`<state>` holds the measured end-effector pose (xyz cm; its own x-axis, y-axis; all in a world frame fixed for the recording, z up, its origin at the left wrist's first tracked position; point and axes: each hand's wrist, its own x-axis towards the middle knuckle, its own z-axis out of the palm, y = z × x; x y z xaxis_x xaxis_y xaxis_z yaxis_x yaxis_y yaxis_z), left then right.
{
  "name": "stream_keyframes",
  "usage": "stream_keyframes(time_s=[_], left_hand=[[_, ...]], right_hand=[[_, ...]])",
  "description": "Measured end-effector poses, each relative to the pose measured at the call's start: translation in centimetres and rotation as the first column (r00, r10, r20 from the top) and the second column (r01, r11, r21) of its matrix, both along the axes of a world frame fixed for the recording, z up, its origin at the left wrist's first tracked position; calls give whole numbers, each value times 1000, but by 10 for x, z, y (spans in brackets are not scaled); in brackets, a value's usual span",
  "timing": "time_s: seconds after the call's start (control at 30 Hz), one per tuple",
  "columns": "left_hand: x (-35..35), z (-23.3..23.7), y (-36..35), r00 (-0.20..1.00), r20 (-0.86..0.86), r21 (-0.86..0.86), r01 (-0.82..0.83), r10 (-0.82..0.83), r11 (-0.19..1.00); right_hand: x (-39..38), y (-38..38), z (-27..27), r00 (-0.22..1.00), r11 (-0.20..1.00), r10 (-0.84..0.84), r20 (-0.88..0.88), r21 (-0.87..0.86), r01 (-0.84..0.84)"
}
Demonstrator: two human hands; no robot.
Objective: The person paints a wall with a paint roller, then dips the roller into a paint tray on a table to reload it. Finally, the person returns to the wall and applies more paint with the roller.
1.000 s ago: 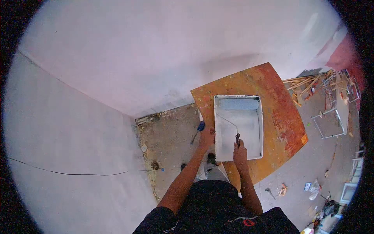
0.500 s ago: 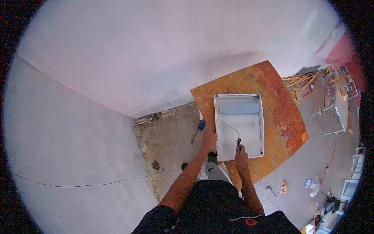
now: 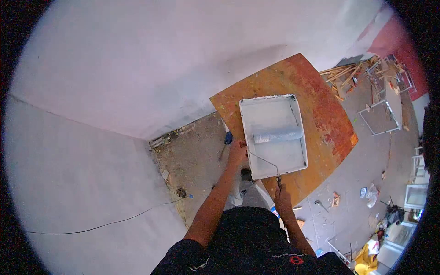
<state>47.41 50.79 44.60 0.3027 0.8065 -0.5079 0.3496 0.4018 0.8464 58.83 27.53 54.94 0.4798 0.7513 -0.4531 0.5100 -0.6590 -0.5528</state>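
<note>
A white paint tray (image 3: 268, 111) lies on a paint-stained wooden board (image 3: 316, 105), with white paint inside it. My right hand (image 3: 283, 196) is wrapped round the dark handle of a paint roller (image 3: 277, 134). The roller's sleeve, coated in pale paint, rests crosswise in the middle of the tray. Its bent metal rod crosses the tray's lower left part. At the tray's left side, my left hand (image 3: 238, 150) grips the rim, though its fingertips are partly hidden.
A pale wall (image 3: 183, 55) rises just behind the board. On the floor to the left, a blue-ended tool (image 3: 228, 138) lies by a thin cable (image 3: 105, 224). Wooden sticks (image 3: 341, 73), a metal frame (image 3: 379, 119) and scattered debris lie to the right.
The roller has been drawn from the tray's far end toward me, to its middle. My right hand has come back closer to my body. My left hand stays at the tray's left edge.
</note>
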Motion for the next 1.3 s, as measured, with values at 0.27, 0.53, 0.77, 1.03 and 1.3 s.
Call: stream_keyframes(time_s=[0.27,0.53,0.77,1.03,1.3], left_hand=[[3,-19,-2,999,-15,144,-28,31,989],[-2,19,-7,998,-21,202,-53,58,978],[-1,4,-6,999,-27,251,-23,31,968],[-3,5,-7,999,40,262,22,-34,965],[2,26,-4,985,67,-208,-142,159,968]], right_hand=[[12,60,0,999,995,-19,43,101,14],[31,106,-25,984,988,29,177,147,-56],[40,114,-35,964,983,72,256,148,-113],[46,91,-25,964,981,139,227,103,-165],[14,-8,-16,955,958,190,226,171,-231]])
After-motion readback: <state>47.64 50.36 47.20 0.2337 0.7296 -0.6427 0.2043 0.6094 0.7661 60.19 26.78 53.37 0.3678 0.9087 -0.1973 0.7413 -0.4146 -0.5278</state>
